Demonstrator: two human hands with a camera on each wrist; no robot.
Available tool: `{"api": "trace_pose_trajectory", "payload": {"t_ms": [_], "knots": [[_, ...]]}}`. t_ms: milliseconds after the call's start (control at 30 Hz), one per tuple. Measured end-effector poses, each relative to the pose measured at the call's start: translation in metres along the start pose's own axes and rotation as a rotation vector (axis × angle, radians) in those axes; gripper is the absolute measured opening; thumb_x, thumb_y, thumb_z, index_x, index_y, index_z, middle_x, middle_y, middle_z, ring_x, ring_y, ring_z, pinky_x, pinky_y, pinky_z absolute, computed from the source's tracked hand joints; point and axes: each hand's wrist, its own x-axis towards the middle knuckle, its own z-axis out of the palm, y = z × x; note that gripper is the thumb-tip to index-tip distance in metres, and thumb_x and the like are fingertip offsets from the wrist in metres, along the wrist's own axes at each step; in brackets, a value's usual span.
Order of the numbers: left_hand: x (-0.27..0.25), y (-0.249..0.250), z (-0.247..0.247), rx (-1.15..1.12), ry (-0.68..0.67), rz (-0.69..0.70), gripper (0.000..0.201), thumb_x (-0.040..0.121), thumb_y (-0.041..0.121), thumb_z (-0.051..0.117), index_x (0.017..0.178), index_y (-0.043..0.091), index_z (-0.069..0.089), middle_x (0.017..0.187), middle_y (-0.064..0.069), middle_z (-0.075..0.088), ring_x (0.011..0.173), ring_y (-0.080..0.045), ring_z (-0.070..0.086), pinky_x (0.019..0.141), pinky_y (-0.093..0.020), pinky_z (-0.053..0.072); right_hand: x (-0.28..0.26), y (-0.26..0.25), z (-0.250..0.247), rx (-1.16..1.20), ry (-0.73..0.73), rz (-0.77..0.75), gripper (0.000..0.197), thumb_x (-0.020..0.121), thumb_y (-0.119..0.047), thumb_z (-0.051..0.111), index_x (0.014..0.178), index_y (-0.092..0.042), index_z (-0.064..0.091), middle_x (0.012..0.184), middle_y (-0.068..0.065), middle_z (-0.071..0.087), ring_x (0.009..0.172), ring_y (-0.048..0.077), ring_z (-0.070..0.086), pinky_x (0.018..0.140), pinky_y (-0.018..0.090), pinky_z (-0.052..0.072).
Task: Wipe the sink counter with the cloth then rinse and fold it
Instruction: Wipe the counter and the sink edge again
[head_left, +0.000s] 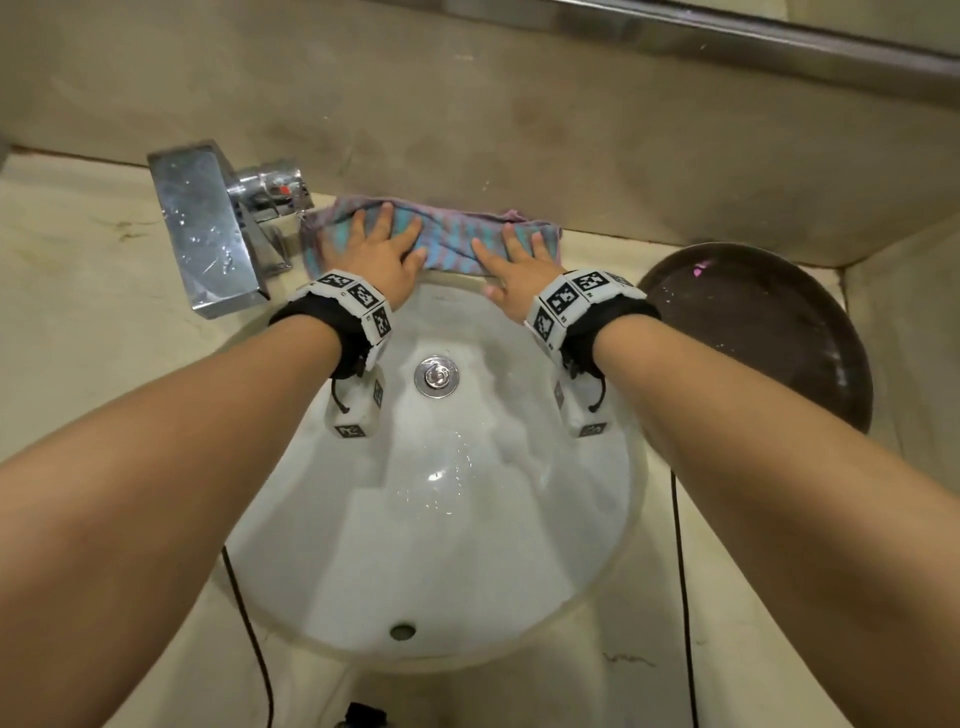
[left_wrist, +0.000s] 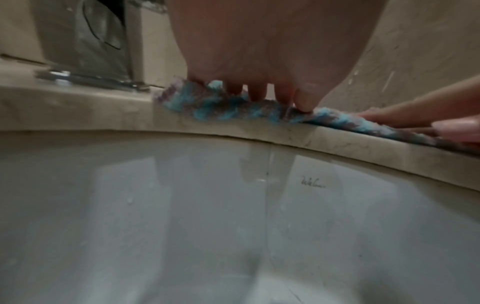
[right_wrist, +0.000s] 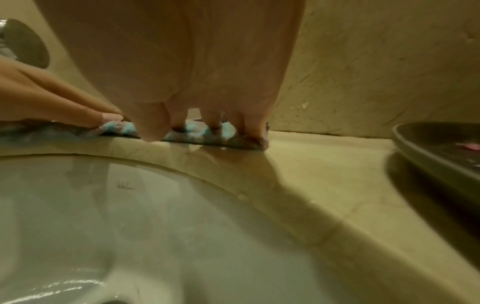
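Beige stone counter (head_left: 78, 270) around a white sink (head_left: 431, 519), with both hands flat on a striped cloth (head_left: 447, 241).

Behind the basin, the folded blue-and-purple cloth lies along the counter's narrow back strip against the wall, between a chrome tap (head_left: 208, 228) and a dark round dish (head_left: 769, 332). Left hand (head_left: 379, 249) presses its left half, fingers straight and spread; right hand (head_left: 519, 260) presses its right half likewise, fingers extended, thumb reaching off the cloth's near edge. Neither hand grips anything.
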Motion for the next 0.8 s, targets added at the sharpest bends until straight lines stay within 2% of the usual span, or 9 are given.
{"api": "trace_pose_trajectory", "payload": {"t_ms": [200,300,367,433,567,667,800], "knots": [[-0.002,0.014,0.009,0.055,0.005,0.028,0.051,0.097,0.044,0.026,0.146,0.036,0.017,0.159,0.002,0.003,0.146,-0.03,0.001,0.111,-0.065,0.0,-0.009,0.027,-0.003,-0.024,-0.049,0.028,0.061,0.1,-0.031,0.032,0.15,-0.026,-0.004,0.159,0.013,-0.009,0.145,0.042,-0.003,0.12,0.046,-0.001],[-0.002,0.027,0.013,0.077,-0.021,0.097,0.05,0.097,0.045,0.027,0.145,0.038,0.017,0.159,0.003,0.004,0.146,-0.03,0.002,0.111,-0.066,0.001,-0.02,0.043,-0.011,-0.019,-0.113,0.06,0.068,0.098,-0.023,0.041,0.15,-0.027,-0.003,0.159,0.012,-0.01,0.146,0.039,0.0,0.119,0.047,0.005],[-0.003,0.036,0.017,0.095,-0.024,0.134,0.05,0.097,0.043,0.029,0.145,0.037,0.017,0.159,0.002,0.004,0.146,-0.03,0.002,0.11,-0.067,0.003,-0.029,0.053,-0.013,-0.041,-0.117,0.052,0.073,0.095,-0.018,0.047,0.15,-0.025,0.0,0.159,0.013,-0.007,0.146,0.037,0.008,0.119,0.047,0.012],[-0.004,0.039,0.022,0.121,-0.024,0.163,0.052,0.096,0.038,0.036,0.145,0.037,0.017,0.159,0.002,0.005,0.146,-0.03,0.003,0.11,-0.067,0.005,-0.038,0.057,-0.011,-0.051,-0.073,0.049,0.07,0.093,-0.016,0.049,0.151,-0.024,0.009,0.159,0.013,0.0,0.144,0.035,0.018,0.115,0.044,0.022],[-0.004,0.037,0.024,0.183,-0.01,0.25,0.059,0.093,0.02,0.045,0.145,0.036,0.02,0.158,0.001,0.008,0.145,-0.029,0.007,0.109,-0.067,0.013,-0.047,0.055,-0.005,-0.108,-0.023,0.023,0.048,0.097,-0.018,0.039,0.145,-0.016,0.03,0.153,0.018,0.022,0.133,0.037,0.038,0.104,0.041,0.036],[-0.005,0.039,0.027,0.198,-0.024,0.296,0.062,0.093,0.01,0.045,0.146,0.032,0.021,0.158,-0.002,0.009,0.145,-0.029,0.008,0.112,-0.061,0.016,-0.052,0.054,-0.005,-0.188,-0.06,0.035,0.044,0.099,-0.016,0.035,0.143,-0.012,0.034,0.151,0.019,0.026,0.131,0.041,0.038,0.106,0.042,0.036],[-0.014,0.048,0.037,0.219,-0.016,0.365,0.065,0.091,-0.002,0.042,0.148,0.02,0.018,0.158,-0.008,0.008,0.146,-0.03,0.01,0.114,-0.052,0.023,-0.06,0.052,0.004,-0.226,-0.066,0.057,0.045,0.096,-0.006,0.034,0.141,-0.009,0.037,0.15,0.019,0.027,0.13,0.041,0.04,0.107,0.044,0.037]]}}
